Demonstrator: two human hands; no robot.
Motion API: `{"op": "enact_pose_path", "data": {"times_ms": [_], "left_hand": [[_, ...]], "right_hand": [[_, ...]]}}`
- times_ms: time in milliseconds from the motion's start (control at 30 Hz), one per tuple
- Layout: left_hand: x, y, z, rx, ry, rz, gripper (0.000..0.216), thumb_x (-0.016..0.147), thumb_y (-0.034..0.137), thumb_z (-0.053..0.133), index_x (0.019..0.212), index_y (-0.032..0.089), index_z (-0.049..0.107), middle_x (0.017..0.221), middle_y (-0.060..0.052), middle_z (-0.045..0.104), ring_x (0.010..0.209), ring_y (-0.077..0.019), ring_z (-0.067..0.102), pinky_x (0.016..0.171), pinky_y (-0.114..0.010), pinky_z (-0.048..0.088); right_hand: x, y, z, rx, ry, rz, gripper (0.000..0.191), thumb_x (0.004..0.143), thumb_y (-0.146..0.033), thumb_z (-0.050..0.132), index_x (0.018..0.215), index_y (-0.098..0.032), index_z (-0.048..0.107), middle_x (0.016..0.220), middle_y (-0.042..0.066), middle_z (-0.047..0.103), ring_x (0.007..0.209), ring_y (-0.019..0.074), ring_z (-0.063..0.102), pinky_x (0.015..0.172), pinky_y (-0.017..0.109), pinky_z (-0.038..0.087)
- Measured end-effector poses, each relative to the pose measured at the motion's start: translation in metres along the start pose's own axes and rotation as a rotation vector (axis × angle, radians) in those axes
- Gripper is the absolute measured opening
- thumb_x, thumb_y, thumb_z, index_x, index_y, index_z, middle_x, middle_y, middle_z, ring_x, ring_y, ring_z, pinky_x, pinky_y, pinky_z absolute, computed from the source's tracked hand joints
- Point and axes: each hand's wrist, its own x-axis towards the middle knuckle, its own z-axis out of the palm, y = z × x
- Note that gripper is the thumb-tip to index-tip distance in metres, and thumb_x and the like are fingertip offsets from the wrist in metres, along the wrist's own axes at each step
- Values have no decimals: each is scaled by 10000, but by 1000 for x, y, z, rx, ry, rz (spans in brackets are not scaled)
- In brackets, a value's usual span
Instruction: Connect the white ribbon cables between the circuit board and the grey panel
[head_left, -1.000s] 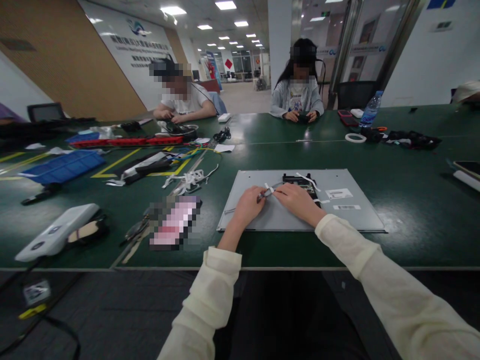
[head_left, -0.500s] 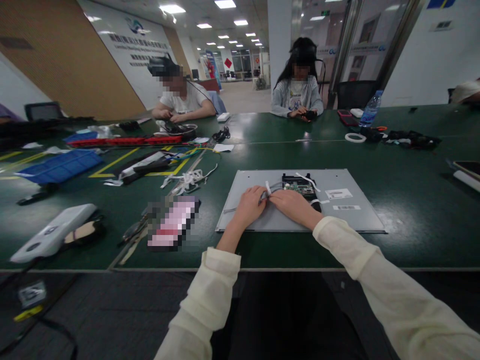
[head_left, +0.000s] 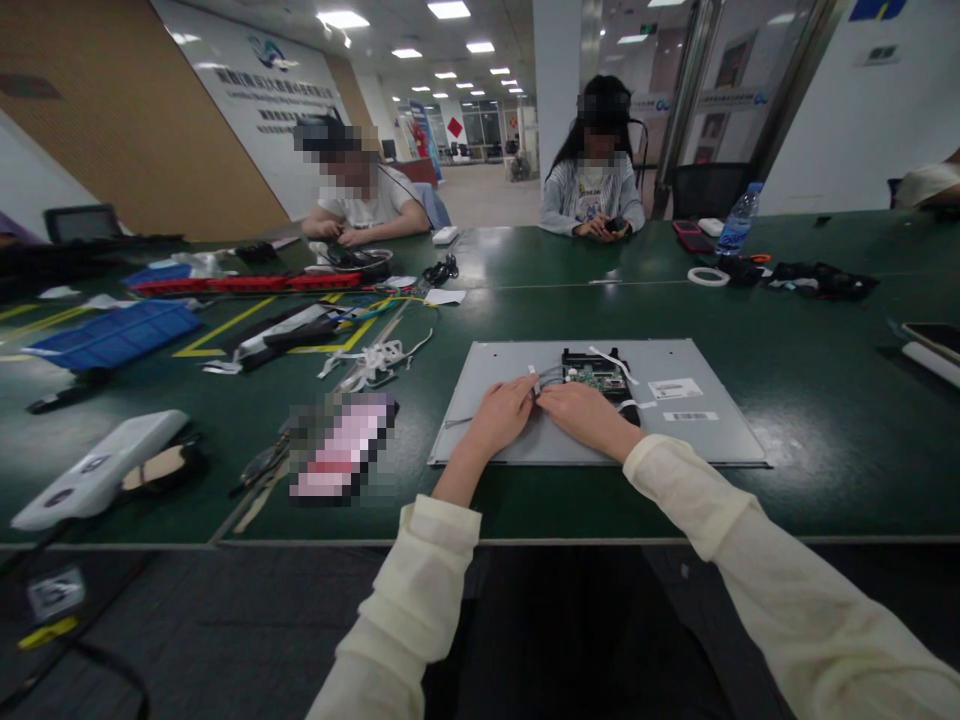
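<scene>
A flat grey metal panel lies in front of me with a green circuit board in a black frame on it. Grey cable runs leftward from the board, under a small white tape strip. My left hand is closed at the cable, its fingers together over it beside the strip. From the other side my right hand pinches at the same spot, fingertips meeting the left ones. The fingers partly hide the cable there. More white strips cross the board's edge.
A phone lies left of the panel, with a heap of white strips behind it. Farther left are a blue tray and a white device. Tape roll and bottle stand back right. Two people sit opposite.
My left fingers have flattened and come down over the cable by the tape strip. My right hand stays nearly where it was.
</scene>
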Motion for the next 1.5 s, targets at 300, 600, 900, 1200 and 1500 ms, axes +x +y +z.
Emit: {"op": "enact_pose_path", "data": {"times_ms": [300,600,900,1200,1500], "left_hand": [[18,11,-3,91,21,-132,370,918,216,402,1278,175,477,1201,-128,640,1140,-231,584,975,-373,400],[28,20,-16,162,-57,-226,294,875,235,462,1158,214,537,1074,-107,684,1011,-241,641,841,-341,462],[68,-4,-10,213,-60,-163,346,892,330,509,1199,176,545,1098,-157,673,1056,-289,629,873,-388,465],[72,-50,8,-123,13,18,434,902,412,500,1288,215,506,1323,-82,570,1233,-215,519,1050,-362,381],[66,-66,5,-343,-15,65,547,817,405,598,1304,170,515,1346,-95,553,1233,-241,518,1078,-372,369]], "right_hand": [[-7,-7,-13,74,-17,-31,271,922,-266,481,1043,-99,657,1039,134,673,985,219,605,889,333,417],[-12,-9,-14,61,-43,-71,305,930,-280,431,924,-126,694,919,108,698,873,198,633,789,299,407],[-13,-8,-12,62,6,-120,268,907,-262,458,811,-147,680,845,82,702,778,170,624,706,276,385],[-9,-11,-12,119,-1,-80,245,914,-253,462,841,-151,673,873,80,706,791,163,629,712,263,389],[-9,-9,-8,191,4,-48,250,939,-256,450,906,-149,674,908,84,702,836,165,631,756,265,408]]}}
